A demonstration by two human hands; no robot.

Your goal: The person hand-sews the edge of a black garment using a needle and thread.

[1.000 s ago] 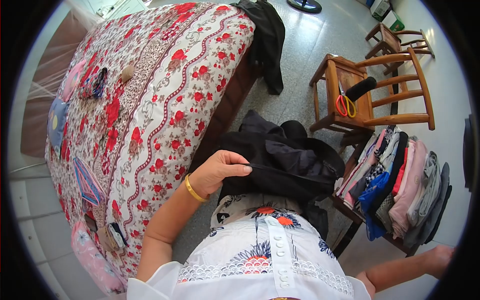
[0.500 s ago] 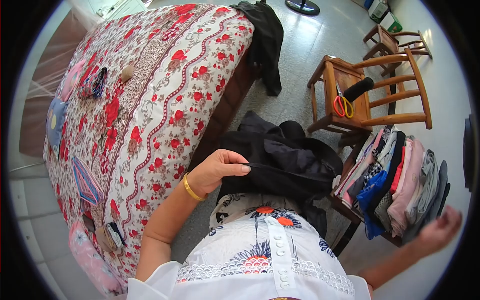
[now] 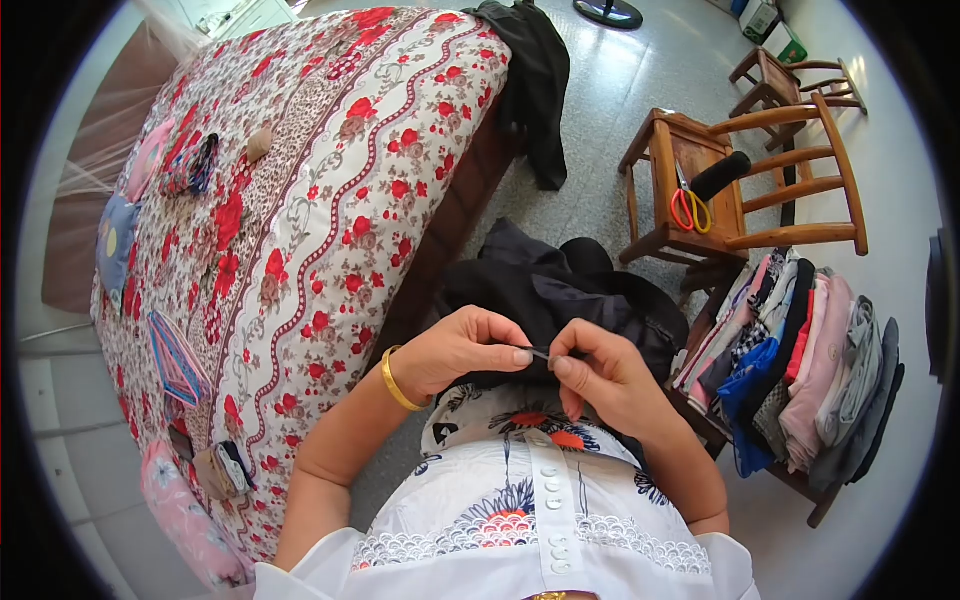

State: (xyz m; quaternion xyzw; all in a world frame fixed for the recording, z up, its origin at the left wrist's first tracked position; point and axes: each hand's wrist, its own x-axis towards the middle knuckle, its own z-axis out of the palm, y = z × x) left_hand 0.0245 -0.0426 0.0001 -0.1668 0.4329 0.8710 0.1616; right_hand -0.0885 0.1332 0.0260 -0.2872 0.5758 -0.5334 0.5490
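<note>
the work on the black cloth [image 3: 610, 300] looks unfinished, because it lies loose and crumpled before the person, beside the bed [image 3: 400, 130]. the left hand [image 3: 455, 350] pinches its edge, and the right hand [image 3: 612, 385] seems to pinch it also, just beside. half a second ago, this right hand was raised away, near the folded clothes [image 3: 820, 345].

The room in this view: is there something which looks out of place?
Perhaps: black cloth hangs off the far corner of the bed, whereas the clothes stacked on the right look folded. I see nothing spilled or damaged.
</note>
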